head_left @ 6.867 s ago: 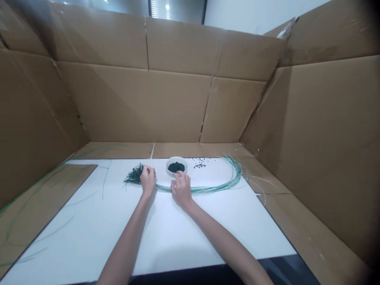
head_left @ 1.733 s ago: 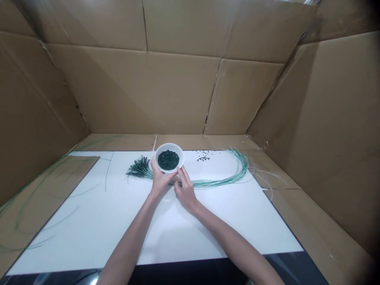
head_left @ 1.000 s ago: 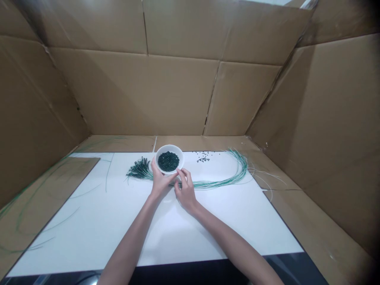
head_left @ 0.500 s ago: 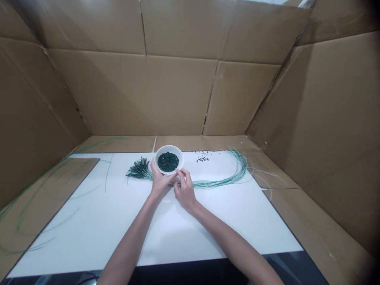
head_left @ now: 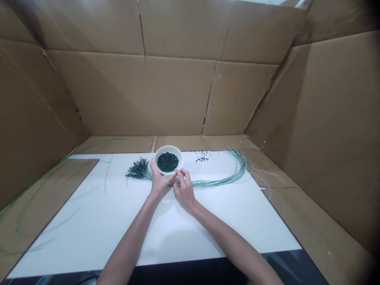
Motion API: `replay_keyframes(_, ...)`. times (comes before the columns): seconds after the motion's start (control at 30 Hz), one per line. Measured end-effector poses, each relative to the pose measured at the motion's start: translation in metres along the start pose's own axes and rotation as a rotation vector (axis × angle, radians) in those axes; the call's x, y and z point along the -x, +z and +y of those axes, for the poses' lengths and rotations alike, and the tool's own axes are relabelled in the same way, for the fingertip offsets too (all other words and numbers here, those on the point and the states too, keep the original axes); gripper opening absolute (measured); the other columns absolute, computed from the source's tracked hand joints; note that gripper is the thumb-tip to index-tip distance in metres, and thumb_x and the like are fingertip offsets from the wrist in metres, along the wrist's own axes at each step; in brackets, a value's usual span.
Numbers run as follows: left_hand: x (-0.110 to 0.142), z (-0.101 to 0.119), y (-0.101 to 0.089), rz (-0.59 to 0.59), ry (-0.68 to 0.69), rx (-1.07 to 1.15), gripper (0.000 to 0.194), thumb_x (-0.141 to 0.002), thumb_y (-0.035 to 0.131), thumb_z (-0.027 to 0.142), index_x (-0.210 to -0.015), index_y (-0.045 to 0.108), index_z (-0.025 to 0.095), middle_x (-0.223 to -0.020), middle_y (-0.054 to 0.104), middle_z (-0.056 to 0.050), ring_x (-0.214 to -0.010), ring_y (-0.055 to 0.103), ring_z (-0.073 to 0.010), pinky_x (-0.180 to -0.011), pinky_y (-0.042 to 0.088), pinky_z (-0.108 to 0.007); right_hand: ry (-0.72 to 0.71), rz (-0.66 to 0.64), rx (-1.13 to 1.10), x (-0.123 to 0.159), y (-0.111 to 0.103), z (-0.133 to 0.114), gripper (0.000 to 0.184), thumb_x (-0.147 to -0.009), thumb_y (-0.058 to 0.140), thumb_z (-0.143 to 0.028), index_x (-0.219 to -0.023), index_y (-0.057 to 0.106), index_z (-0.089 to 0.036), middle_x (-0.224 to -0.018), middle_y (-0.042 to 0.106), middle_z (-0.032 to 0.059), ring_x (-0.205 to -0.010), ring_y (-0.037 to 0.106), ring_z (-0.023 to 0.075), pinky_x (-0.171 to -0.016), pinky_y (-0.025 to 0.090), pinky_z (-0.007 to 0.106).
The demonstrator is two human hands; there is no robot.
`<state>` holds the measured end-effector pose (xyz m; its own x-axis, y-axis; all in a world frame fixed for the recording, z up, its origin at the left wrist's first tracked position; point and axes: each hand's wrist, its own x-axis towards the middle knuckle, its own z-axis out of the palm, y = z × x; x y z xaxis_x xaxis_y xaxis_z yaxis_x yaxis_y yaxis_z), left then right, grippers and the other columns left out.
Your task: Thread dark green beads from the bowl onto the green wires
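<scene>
A white bowl (head_left: 181,155), tilted toward me, holds many small dark green beads (head_left: 168,162). My left hand (head_left: 159,180) grips the bowl by its left and near side, thumb along the near rim. At the near right rim, the fingers of my right hand (head_left: 184,190) are bent and pressed to the bowl's edge. Behind and below my hands runs a bundle of thin green strands (head_left: 216,183), curving up at its right end. Its left end fans out into a dark green tuft (head_left: 138,169). My hands hide the bundle's middle part.
Loose dark beads (head_left: 202,159) lie scattered on the white board (head_left: 113,229), right of the bowl. Single green strands (head_left: 62,223) trail over the left side. Cardboard walls (head_left: 178,95) enclose the back and both sides. A cardboard piece (head_left: 74,170) overlaps the board's left edge.
</scene>
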<state>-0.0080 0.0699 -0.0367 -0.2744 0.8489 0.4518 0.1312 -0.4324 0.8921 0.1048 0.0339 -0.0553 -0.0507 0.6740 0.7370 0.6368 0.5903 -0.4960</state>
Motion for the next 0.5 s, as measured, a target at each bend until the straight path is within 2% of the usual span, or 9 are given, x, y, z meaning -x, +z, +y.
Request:
replay_keyframes(0.17, 0.0023, 0.0062, 0.0005, -0.072, -0.007, 0.080, 0.093, -0.055, 0.078, 0.028, -0.128, 0.020, 0.026, -0.131, 0.032, -0.013, -0.121, 0.037, -0.0242, -0.100, 0.034, -0.038, 0.001, 0.002, -0.014, -0.0009, -0.0017, -0.0022, 0.039, -0.082, 0.037, -0.011, -0.120, 0.047, -0.011, -0.108, 0.045, 0.0148, -0.104, 0.046, 0.0204, -0.088, 0.044, 0.035)
replay_keyframes(0.5, 0.0038, 0.0034, -0.0011, -0.063, 0.021, 0.015, 0.094, -0.057, 0.077, 0.028, -0.130, 0.018, 0.028, -0.131, 0.032, -0.012, -0.121, 0.038, -0.0237, -0.103, 0.029, -0.041, 0.004, 0.007, -0.003, -0.0008, 0.0003, -0.0012, 0.040, -0.081, 0.037, -0.011, -0.120, 0.047, -0.012, -0.108, 0.044, 0.0148, -0.103, 0.047, 0.0202, -0.088, 0.045, 0.035)
